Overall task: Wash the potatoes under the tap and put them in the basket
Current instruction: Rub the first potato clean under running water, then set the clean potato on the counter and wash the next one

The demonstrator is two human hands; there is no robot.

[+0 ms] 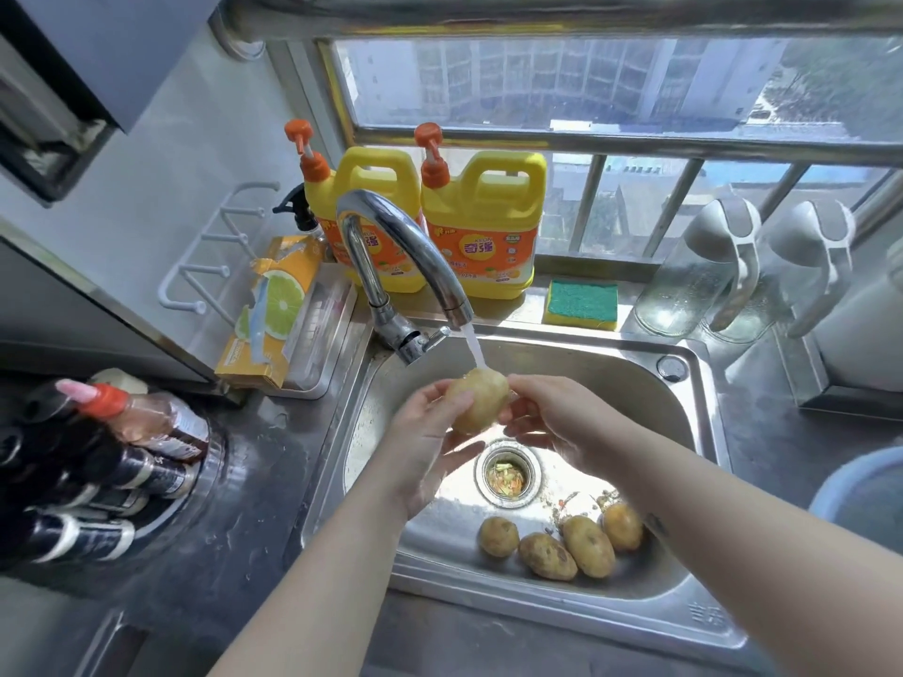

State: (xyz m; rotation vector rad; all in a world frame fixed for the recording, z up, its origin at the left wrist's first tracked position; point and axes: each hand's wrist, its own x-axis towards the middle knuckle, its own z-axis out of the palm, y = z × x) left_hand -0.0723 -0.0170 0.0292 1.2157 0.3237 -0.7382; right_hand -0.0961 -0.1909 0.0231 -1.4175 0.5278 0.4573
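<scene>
A pale yellow oval potato (pixel 476 400) is cupped between the left hand (pixel 430 447) and right hand (pixel 552 422), both closed on it, directly under the thin stream from the curved chrome tap (pixel 405 246). Its long axis tilts from lower left to upper right. Four unwashed brown potatoes (pixel 562 544) lie nearer the body, below the right hand, in the stainless steel sink (pixel 611 378). A pale blue plastic rim (pixel 830 481), possibly the basket, sits right of the right forearm.

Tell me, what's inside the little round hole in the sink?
Inside the drain sits a strainer holding green and orange food scraps. What lies beneath the scraps is covered. The right hand shades its upper edge.
</scene>
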